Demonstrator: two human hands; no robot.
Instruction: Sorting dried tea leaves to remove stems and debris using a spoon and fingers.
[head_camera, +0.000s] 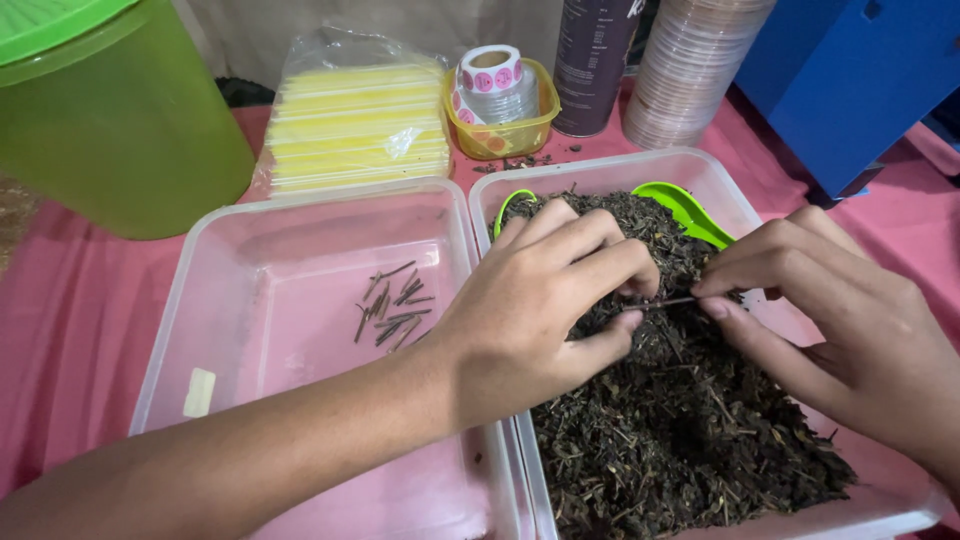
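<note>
A clear plastic tub (590, 172) on the right holds a heap of dark dried leaves (680, 420). My left hand (545, 300) rests curled on the heap, its fingers closed over some of the leaves. My right hand (840, 330) pinches a thin dark stem (662, 303) between thumb and forefinger, its other end at my left fingertips. A second clear tub (230, 250) on the left holds a small cluster of picked stems (392, 305) and a small white piece (199, 392). Two green scoops (688, 210) lie in the leaves at the far side.
A large green lidded container (110, 120) stands at the back left. Behind the tubs lie a bag of yellow sheets (355, 125), a yellow cup with a sticker roll (495, 95), a dark can (595, 60), stacked clear lids (690, 70) and a blue box (850, 80). A pink cloth (70, 300) covers the table.
</note>
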